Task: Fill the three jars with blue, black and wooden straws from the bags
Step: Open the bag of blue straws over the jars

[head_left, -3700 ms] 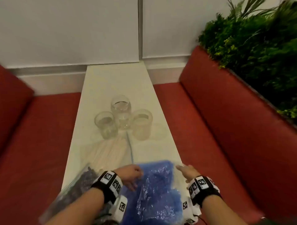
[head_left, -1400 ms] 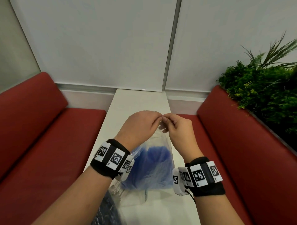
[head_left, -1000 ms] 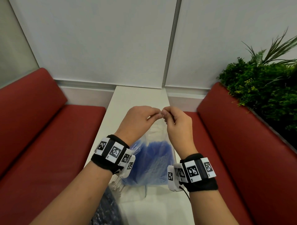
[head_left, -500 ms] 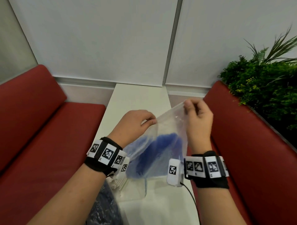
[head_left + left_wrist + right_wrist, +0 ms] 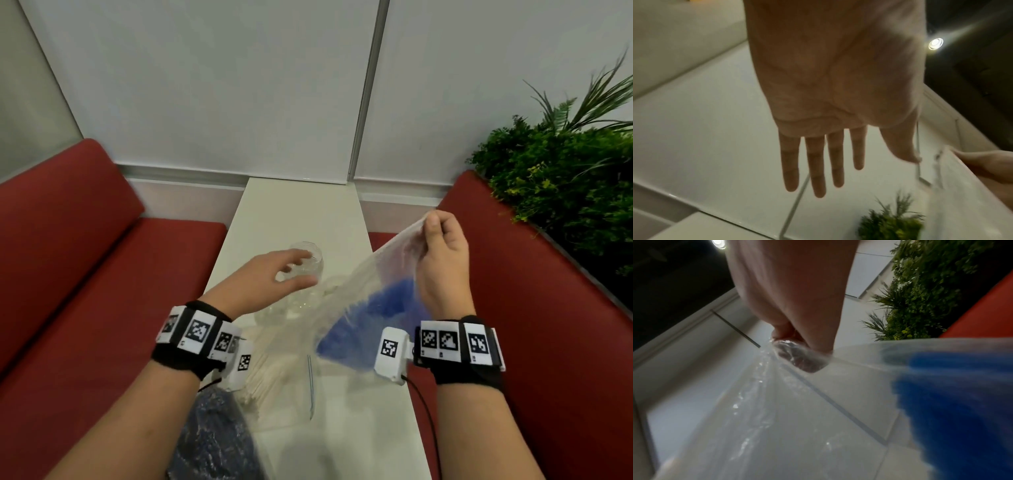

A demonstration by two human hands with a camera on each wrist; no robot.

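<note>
My right hand (image 5: 440, 246) pinches the top corner of a clear bag of blue straws (image 5: 370, 308) and holds it up over the white table (image 5: 301, 205); the blue straws (image 5: 953, 402) sag low in the bag. My left hand (image 5: 284, 274) hovers with straight, spread fingers (image 5: 818, 164) and holds nothing, in front of a clear glass jar (image 5: 308, 262). Further jars (image 5: 291, 308) show dimly behind the bag. A bag of wooden straws (image 5: 274, 370) and a bag of black straws (image 5: 212, 438) lie on the table near me.
Red bench seats (image 5: 85, 274) flank the narrow table on both sides. A green plant (image 5: 565, 178) stands behind the right seat back. A white wall closes the far end. One loose blue straw (image 5: 311, 387) lies on the table.
My left hand has let go of the bag's top edge and moved left and down toward the jars. The right hand still holds the bag up, its mouth now pulled apart.
</note>
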